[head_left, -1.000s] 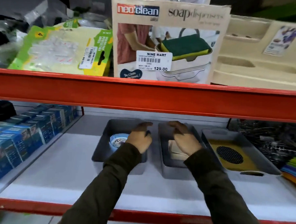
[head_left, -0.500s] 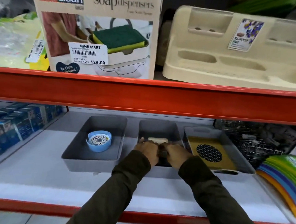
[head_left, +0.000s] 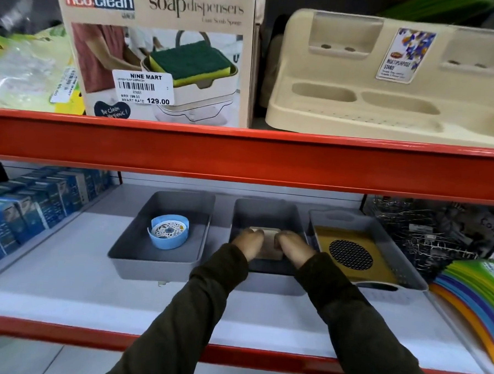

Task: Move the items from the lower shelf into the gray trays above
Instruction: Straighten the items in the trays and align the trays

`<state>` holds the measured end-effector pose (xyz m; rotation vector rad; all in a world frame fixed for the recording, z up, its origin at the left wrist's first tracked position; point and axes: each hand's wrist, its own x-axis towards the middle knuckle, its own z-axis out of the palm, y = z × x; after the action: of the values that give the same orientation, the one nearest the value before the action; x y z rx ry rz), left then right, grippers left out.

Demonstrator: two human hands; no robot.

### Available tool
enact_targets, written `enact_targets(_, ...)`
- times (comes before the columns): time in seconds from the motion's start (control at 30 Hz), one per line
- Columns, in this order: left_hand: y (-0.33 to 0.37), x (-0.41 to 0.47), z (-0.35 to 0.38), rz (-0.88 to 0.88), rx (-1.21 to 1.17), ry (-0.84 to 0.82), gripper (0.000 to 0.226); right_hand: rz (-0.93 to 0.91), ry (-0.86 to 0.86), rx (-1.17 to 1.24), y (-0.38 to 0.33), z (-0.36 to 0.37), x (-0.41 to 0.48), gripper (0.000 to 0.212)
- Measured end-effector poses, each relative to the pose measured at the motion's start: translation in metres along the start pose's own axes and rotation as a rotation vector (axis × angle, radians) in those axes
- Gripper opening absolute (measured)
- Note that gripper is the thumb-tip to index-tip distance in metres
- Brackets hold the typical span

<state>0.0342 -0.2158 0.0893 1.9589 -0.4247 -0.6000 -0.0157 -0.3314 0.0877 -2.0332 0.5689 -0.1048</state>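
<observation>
Three gray trays sit side by side on the white shelf (head_left: 62, 297) in front of you, head view only. Your L hand (head_left: 248, 242) and R hand (head_left: 294, 246) are both inside the middle tray (head_left: 267, 213), sleeves reaching in over its front wall. Both hands are curled, fingers bent down, and between them they grip a small beige block (head_left: 268, 242), L hand on its left side, R hand on its right. Knuckles hide most of the block; can't tell whether it rests on the tray floor or hangs just above it.

Left tray (head_left: 156, 265) holds a round light-blue dish (head_left: 169, 231) w/ a patterned centre, lying roughly mid-tray, apart from the walls. Right tray (head_left: 338, 218) has handle cut-outs at front and back and holds a yellow flat item (head_left: 323, 233) w/ a black perforated disc in it. Left and middle trays nearly touch; the right one sits just beside the middle.

Blue boxes (head_left: 30, 207) line the shelf's left side; wire racks (head_left: 426, 227) and a fan of coloured plastic sheets (head_left: 475, 287) are at the right. Above the red shelf beam (head_left: 241, 155) stand a soap dispenser box (head_left: 158, 53) w/ a price sticker and a beige multipurpose stand (head_left: 388, 85).
</observation>
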Motion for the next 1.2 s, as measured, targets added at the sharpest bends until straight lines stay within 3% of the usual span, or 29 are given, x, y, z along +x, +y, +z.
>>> enact_targets(0.1, 0.001, 0.002, -0.002, -0.087, -0.252, 0.023, 0.047, 0.060, 0.030, 0.153, 0.005, 0.000, 0.003, 0.008)
enact_targets(0.2, 0.000, 0.001, -0.004, -0.086, -0.301, 0.016, 0.048, 0.099, 0.036, 0.278, 0.007, 0.002, 0.003, 0.025)
enact_targets(0.27, 0.002, 0.001, -0.003, -0.062, -0.217, 0.028, 0.049, 0.038, 0.035, 0.268, 0.004, -0.005, 0.000, 0.026)
enact_targets(0.4, 0.017, 0.000, 0.010, 0.079, 0.038, 0.113, 0.044, -0.246, 0.083, 0.264, 0.010, -0.052, -0.016, 0.051)
enact_targets(0.5, 0.038, -0.004, 0.037, 0.243, 0.111, -0.081, 0.038, -0.342, 0.024, -0.042, 0.035, -0.111, -0.035, 0.062)
enact_targets(0.6, 0.059, -0.002, 0.077, 0.393, 0.382, -0.251, 0.046, -0.157, -0.051, -0.275, 0.059, -0.152, -0.044, 0.064)
enact_targets(0.67, 0.066, 0.001, 0.105, 0.411, 0.619, -0.286, 0.055, -0.001, -0.099, -0.104, 0.071, -0.163, -0.044, 0.055)
enact_targets(0.77, 0.068, 0.012, 0.137, 0.299, 0.767, -0.246, 0.052, 0.261, -0.087, 0.399, 0.085, -0.165, -0.035, 0.036)
enact_targets(0.83, 0.067, 0.019, 0.145, 0.249, 0.708, -0.174, 0.046, 0.277, -0.040, 0.443, 0.090, -0.166, -0.029, 0.019)
enact_targets(0.97, 0.063, 0.022, 0.150, 0.378, 0.839, -0.141, 0.032, 0.269, -0.103, 0.538, 0.099, -0.165, -0.021, 0.014)
enact_targets(1.07, 0.059, 0.022, 0.148, 0.451, 0.906, -0.112, 0.034, 0.138, -0.055, 0.209, 0.112, -0.167, -0.013, 0.016)
enact_targets(1.2, 0.061, 0.025, 0.152, 0.521, 0.957, -0.042, 0.037, -0.197, -0.021, -0.647, 0.122, -0.175, -0.011, 0.048)
